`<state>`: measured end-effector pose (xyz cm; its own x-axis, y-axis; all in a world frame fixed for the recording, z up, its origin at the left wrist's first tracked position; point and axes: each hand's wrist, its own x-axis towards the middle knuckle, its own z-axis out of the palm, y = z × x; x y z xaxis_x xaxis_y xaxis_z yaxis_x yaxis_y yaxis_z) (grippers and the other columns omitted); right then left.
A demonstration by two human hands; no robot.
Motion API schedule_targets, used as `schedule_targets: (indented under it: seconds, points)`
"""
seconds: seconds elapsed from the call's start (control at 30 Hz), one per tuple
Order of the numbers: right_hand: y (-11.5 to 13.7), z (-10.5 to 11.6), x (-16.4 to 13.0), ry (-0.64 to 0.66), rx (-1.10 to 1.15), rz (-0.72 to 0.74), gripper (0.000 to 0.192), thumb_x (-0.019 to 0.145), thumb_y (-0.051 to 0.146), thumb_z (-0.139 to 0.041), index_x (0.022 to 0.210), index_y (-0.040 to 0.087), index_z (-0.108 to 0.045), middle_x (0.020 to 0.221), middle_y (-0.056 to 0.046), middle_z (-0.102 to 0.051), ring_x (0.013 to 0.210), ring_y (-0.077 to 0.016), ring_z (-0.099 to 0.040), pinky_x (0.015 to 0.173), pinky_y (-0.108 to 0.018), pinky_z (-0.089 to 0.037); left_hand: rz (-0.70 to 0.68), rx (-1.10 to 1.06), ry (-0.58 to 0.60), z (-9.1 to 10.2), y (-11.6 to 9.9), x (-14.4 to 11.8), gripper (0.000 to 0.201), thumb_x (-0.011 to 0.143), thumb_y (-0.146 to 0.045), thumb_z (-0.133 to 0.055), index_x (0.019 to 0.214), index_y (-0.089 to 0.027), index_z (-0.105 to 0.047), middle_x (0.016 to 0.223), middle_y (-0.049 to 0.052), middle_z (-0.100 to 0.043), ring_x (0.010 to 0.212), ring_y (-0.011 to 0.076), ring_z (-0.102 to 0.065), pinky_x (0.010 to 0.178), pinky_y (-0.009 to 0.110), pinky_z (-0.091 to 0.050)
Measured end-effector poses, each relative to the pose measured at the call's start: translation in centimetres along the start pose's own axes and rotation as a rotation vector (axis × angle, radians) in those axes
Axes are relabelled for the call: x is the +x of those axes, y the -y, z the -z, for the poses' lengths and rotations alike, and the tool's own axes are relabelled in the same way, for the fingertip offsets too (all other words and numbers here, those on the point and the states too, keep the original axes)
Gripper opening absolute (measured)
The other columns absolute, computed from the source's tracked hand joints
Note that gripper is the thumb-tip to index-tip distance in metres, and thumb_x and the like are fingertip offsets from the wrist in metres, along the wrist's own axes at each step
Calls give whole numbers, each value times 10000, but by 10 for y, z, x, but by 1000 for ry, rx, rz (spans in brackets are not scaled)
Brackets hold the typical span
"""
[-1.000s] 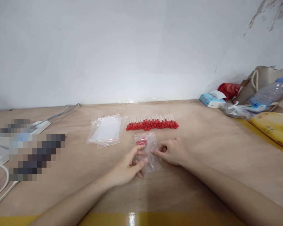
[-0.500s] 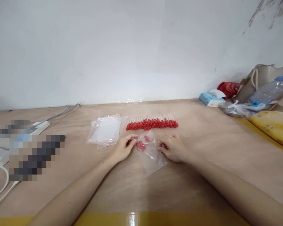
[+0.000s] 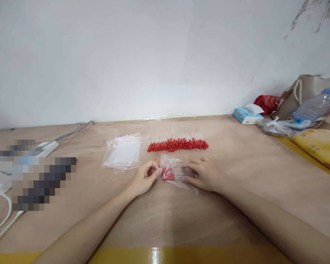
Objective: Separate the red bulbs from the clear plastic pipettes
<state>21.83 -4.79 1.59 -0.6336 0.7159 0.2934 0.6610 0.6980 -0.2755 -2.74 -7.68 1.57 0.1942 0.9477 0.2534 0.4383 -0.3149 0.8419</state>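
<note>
A clear plastic zip bag (image 3: 178,167) lies between my hands, holding several small red-headed pieces (image 3: 168,174) at its left end. My left hand (image 3: 146,176) is closed in a pinch on the bag's left edge, thumb against the fingers. At the bag's right side is my right hand (image 3: 205,174), its thumb and fingers apart and their tips at the plastic. Just beyond the bag, a row of red-tipped sticks (image 3: 178,144) with pale shafts lies packed side by side. A stack of flat clear zip bags (image 3: 125,151) rests to the left of that row.
A blue tissue box (image 3: 247,115), a plastic bottle (image 3: 315,108), a tied clear bag (image 3: 275,126) and a yellow pack (image 3: 319,146) crowd the right side. Cables (image 3: 8,205) and a power strip (image 3: 48,146) lie at left. A white wall (image 3: 159,62) rises behind the table.
The bag has turned and folded from pointing toward me to lying sideways, and its red pieces have gathered. My right hand's fingers have spread from a curl; my left still pinches the edge.
</note>
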Motion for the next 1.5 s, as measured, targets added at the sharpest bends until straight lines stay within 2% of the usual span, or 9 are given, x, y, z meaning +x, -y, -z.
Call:
schedule_targets:
  seconds: [0.17, 0.37, 0.6, 0.83, 0.97, 1.1, 1.27, 1.4, 1.5]
  points:
    - [-7, -10, 2, -79, 2, -1, 313, 841, 436, -464, 1063, 254, -588, 945, -47, -582, 839, -156, -546, 770, -308, -340, 152, -193, 149, 2, 1, 0, 321, 805, -442, -476, 850, -147, -594, 717, 20, -579, 653, 126, -531, 637, 257, -437]
    - [-4, -11, 3, -112, -31, -45, 317, 829, 444, -478, 1034, 239, -604, 891, -46, -583, 801, -153, -547, 737, -303, -332, 153, 5, 292, 3, -4, 2, 459, 749, -366, -576, 1170, -189, -528, 663, -21, -501, 562, 90, -459, 526, 202, -378]
    - [-1, -16, 5, -169, -51, -82, 333, 814, 470, -485, 979, 213, -618, 841, -43, -598, 758, -147, -550, 754, -304, -325, -8, 303, 270, -1, -19, 0, 168, 783, -317, -537, 866, -177, -574, 757, -6, -508, 639, 108, -464, 574, 218, -382]
    - [0, -16, 5, -182, -50, -102, 312, 809, 465, -491, 958, 218, -612, 881, -46, -598, 782, -157, -547, 752, -302, -333, -181, 364, 147, -7, -13, -7, 187, 850, -265, -436, 971, -191, -557, 868, 32, -570, 818, 166, -519, 750, 292, -416]
    - [-2, -16, 4, -180, -62, -111, 306, 811, 457, -492, 970, 220, -604, 910, -46, -600, 803, -159, -550, 776, -316, -328, -66, 100, 65, -7, 0, -3, 277, 853, -298, -438, 1090, -195, -537, 1016, 48, -604, 926, 177, -557, 835, 312, -434]
    - [-5, -15, 4, -164, -60, -118, 313, 815, 459, -485, 984, 224, -603, 928, -48, -600, 814, -160, -551, 775, -316, -338, 135, -167, 5, 2, 8, 4, 337, 779, -381, -543, 1031, -159, -564, 982, 68, -631, 813, 170, -612, 773, 323, -486]
    - [-7, -15, 4, -157, -61, -110, 303, 818, 451, -481, 970, 222, -611, 923, -51, -595, 833, -164, -550, 778, -317, -348, 302, -263, 18, 47, 5, 11, 395, 692, -429, -643, 973, -157, -591, 904, 74, -673, 875, 200, -627, 833, 347, -471]
    - [-8, -16, 5, -167, -56, -104, 306, 809, 454, -494, 973, 223, -609, 922, -48, -589, 821, -156, -551, 766, -308, -357, 238, -190, -335, 97, -3, 18, 406, 649, -434, -680, 944, -166, -604, 857, 47, -672, 834, 182, -638, 802, 315, -491]
    - [-7, -16, 5, -167, -55, -103, 307, 807, 456, -497, 965, 218, -609, 913, -48, -588, 815, -157, -551, 757, -307, -360, 103, -80, -579, 113, -4, 29, 402, 677, -411, -652, 990, -168, -588, 871, 40, -654, 839, 175, -633, 794, 325, -502]
